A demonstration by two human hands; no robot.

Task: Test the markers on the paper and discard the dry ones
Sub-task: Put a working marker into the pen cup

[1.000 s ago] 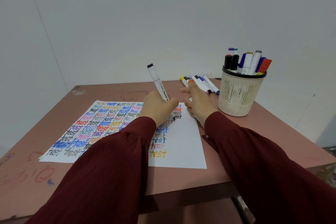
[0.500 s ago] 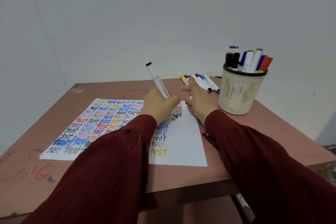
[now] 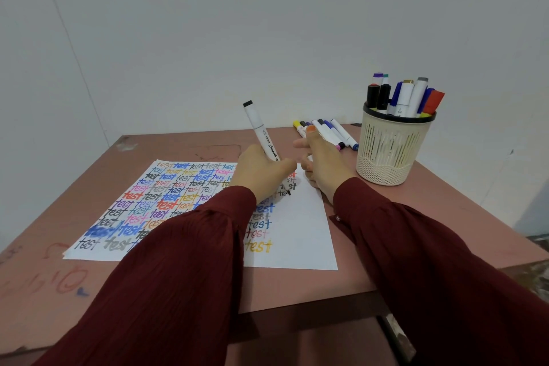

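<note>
The left hand (image 3: 263, 174) and sleeve (image 3: 190, 261) hide part of the paper's (image 3: 300, 235) writing

Soft, even light fills the scene, bright without glare. Shadows are faint: a pale one lies on the wall (image 3: 490, 157) right of the cup (image 3: 389, 151). The wide lens bends the worktop (image 3: 297, 285) edges and stretches the sleeves (image 3: 178, 291) near the bottom. Focus is slightly soft throughout.

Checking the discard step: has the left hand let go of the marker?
No, the left hand grips the marker, tip on the paper.
</note>
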